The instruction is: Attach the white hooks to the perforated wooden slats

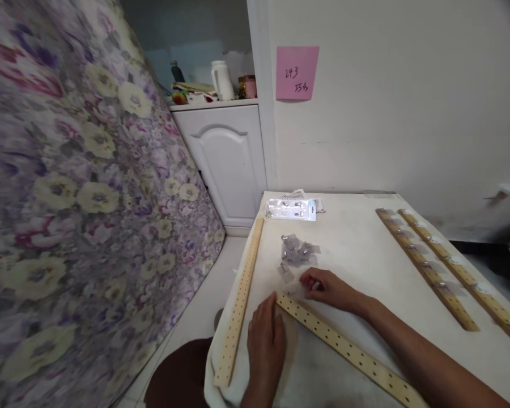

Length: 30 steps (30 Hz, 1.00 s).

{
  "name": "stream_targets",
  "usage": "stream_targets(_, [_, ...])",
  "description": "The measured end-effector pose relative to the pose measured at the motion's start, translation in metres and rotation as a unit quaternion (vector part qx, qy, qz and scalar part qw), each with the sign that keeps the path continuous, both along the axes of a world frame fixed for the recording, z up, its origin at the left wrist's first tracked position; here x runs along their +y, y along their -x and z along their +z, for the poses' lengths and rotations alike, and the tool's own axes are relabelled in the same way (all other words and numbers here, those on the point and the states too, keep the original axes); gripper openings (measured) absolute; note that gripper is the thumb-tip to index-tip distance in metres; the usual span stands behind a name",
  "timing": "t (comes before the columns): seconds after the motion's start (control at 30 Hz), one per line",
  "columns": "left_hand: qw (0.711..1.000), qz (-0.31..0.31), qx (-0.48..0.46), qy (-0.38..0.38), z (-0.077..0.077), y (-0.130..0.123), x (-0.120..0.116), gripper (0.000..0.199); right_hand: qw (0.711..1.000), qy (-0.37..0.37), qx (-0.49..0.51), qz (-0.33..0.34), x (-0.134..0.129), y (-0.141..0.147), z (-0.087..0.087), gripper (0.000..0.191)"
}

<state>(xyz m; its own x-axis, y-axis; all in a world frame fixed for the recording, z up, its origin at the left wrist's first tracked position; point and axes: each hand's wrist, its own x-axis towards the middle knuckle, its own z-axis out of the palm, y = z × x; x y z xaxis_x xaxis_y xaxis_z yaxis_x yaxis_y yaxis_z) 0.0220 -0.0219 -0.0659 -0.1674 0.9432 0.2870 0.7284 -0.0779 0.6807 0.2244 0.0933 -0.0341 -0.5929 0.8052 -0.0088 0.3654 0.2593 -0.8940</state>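
My left hand (pixel 267 333) rests on the white-covered table, fingers stretched forward, with a fingertip touching the near-left end of a pale wooden strip with rows of holes (pixel 338 340). Just beyond that end, my right hand (pixel 328 289) is pinched around a small clear hook piece (pixel 296 291), partly hidden by the fingers. A loose pile of clear plastic squares with small metal hooks (pixel 296 250) lies farther back. Another perforated strip (pixel 240 306) lies along the table's left edge.
On the right lie two wooden strips (pixel 425 266) with clear hook pieces spaced along them. A hook package (pixel 289 209) sits at the back of the table (pixel 348 226). Floral curtain (pixel 97 198) hangs at left; a white cabinet (pixel 229 164) and wall stand behind.
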Motion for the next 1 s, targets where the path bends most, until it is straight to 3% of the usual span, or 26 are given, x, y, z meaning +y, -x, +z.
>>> stream_targets(0.17, [0.998,0.007,-0.056,-0.011,0.005,-0.001,-0.001,0.033,0.998,0.018,-0.002,0.053,-0.001,0.013,0.000,0.031])
stream_targets(0.5, [0.998,-0.010,-0.062,0.029,0.011,-0.003,0.001,0.027,0.996,0.044,-0.002,0.083,0.009,0.018,-0.003,0.033])
stream_targets(1.0, [0.998,0.032,-0.038,0.036,0.012,-0.007,0.007,0.017,0.994,0.087,0.022,0.065,0.006,0.022,-0.005,0.029])
